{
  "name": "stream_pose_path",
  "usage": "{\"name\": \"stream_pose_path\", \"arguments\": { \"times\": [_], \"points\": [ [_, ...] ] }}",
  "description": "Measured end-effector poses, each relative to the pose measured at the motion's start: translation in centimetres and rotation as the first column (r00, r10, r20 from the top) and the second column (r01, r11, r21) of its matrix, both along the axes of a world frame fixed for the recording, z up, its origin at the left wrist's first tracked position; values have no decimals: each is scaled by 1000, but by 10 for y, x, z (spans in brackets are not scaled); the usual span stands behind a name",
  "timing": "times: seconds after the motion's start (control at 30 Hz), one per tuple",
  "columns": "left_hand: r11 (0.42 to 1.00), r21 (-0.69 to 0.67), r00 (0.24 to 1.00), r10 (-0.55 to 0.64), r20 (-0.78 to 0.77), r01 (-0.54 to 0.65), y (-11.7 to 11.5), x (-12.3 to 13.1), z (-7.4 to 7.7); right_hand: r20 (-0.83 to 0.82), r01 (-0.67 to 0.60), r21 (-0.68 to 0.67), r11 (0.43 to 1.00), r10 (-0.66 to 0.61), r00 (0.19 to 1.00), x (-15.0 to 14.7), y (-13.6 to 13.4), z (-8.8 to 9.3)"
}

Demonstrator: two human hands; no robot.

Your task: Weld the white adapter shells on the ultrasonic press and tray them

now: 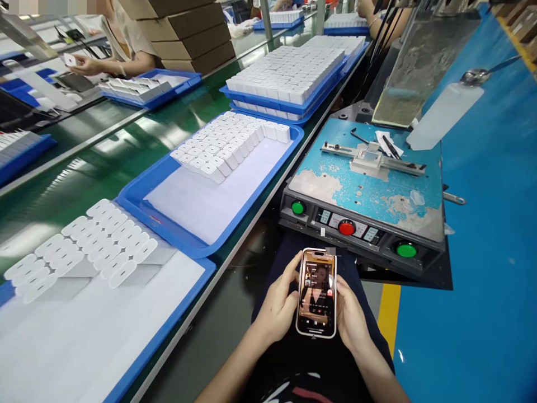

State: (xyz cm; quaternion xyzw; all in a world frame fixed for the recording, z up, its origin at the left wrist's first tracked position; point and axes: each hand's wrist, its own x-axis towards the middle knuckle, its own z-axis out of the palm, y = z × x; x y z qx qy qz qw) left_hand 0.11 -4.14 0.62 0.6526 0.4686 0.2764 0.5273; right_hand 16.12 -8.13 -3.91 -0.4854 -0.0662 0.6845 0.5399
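A smartphone (316,296) in a light case rests upright over my lap, its screen lit with what looks like a music player. My left hand (280,302) grips its left edge, the thumb lying along the side. Around the right edge curls my right hand (349,310), with part of its fingers hidden behind the phone. Just beyond the phone stands a machine with a worn blue top plate (331,179). Its front panel carries a red button (347,227) between two green buttons (406,249). A metal fixture (371,158) is mounted on the plate.
To the left, blue trays (213,246) hold rows of white box-shaped parts (218,146). Stacked trays (289,73) stand farther back. A white plastic bottle (444,116) is at the machine's right. Across the bench, a co-worker's hand (86,65) holds a white part near cardboard boxes (188,33).
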Motion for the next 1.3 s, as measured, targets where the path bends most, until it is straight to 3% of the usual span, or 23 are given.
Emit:
{"name": "stream_pose_path", "arguments": {
  "times": [0.33, 0.6, 1.07, 1.3],
  "points": [
    [1000, 8, 999, -1, -46, 1, -1, 0, 0, -8, -1, 28, 1000, 1, 1000, -1, -2, -2],
    [997, -51, 999, 54, 5, -54, -3, 3, -4, -14, -20, 36, 999, 20, 1000, 0, -1, -1],
    [999, 38, 999, 38, -28, -37, -4, 0, -8, 4, -48, 98, 994, 48, 999, -1, -3, -6],
    [998, -24, 998, 63, 3, -63, -3, 1, -5, -11, 17, 11, 1000, -17, 1000, -3, -4, -6]
  ]
}}
